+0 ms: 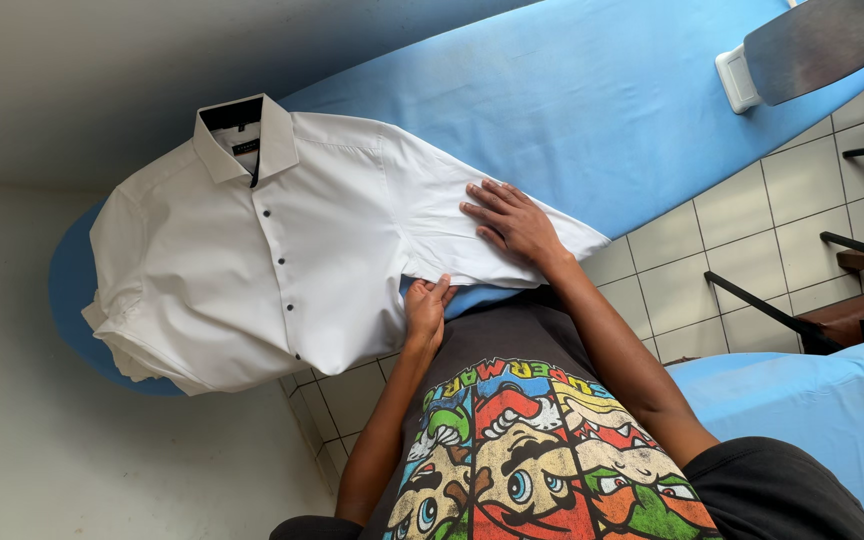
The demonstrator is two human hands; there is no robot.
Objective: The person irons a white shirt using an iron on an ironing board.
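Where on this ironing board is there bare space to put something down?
Bare blue cover on the ironing board lies between the white shirt and the iron. The narrow end is crowded: the shirt covers it, right hand flat on the sleeve, left hand gripping the hem.

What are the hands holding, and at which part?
The left hand pinches the white shirt at its lower side edge. The right hand lies flat on its sleeve, gripping nothing.
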